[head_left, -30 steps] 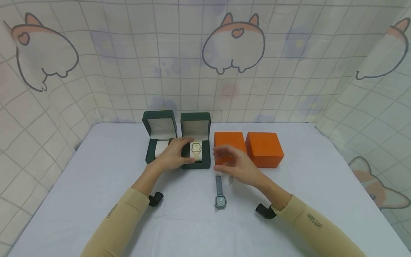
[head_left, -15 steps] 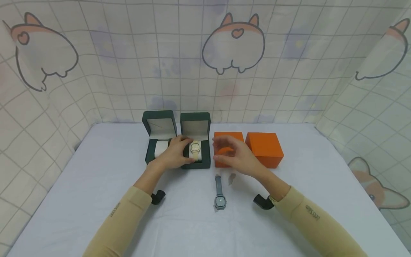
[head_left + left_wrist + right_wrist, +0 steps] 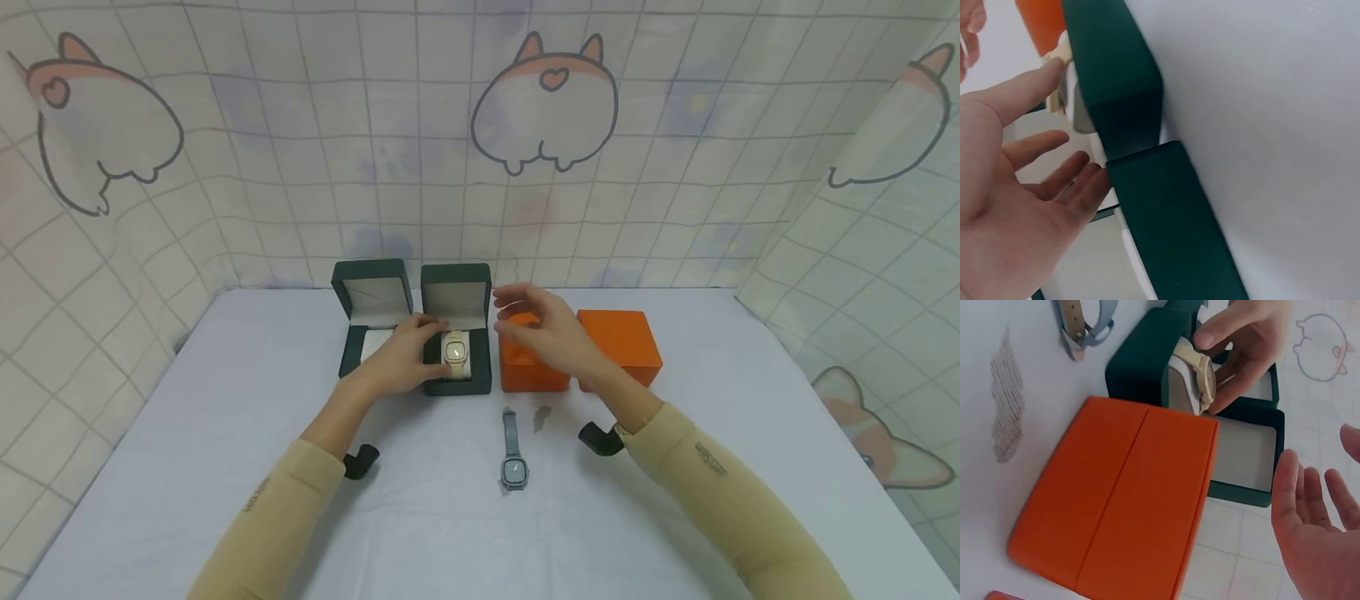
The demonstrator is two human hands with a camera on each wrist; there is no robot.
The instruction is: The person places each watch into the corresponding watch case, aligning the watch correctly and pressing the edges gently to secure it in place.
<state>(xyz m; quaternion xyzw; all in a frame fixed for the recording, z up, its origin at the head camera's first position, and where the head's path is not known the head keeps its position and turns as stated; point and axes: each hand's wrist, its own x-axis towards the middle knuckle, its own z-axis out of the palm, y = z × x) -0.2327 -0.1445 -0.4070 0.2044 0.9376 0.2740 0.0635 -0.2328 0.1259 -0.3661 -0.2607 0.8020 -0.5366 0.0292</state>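
A cream watch (image 3: pixel 455 352) sits on the white pillow of the right-hand green box (image 3: pixel 482 367), whose lid stands up. My left hand (image 3: pixel 405 358) holds the watch lengthwise, thumb at the near end of the strap and a finger at the far end. In the left wrist view the thumb (image 3: pixel 1035 84) lies against the strap, beside the green wall. My right hand (image 3: pixel 547 329) hovers over the nearer orange box (image 3: pixel 532 377) with loosely bent fingers and nothing in them. A grey-blue watch (image 3: pixel 514 468) lies face up on the white table, in front of the boxes.
Left of the held watch stands a second open green box (image 3: pixel 371 268), its white pillow partly covered by my left hand. Another orange box (image 3: pixel 621 337) is at the right. A grey wavy patch (image 3: pixel 542 417) shows on the tabletop. Patterned cloth hangs behind.
My right hand has moved away from me, up over the orange box. The cream watch has shifted slightly toward me on its pillow, with my left hand still at it.
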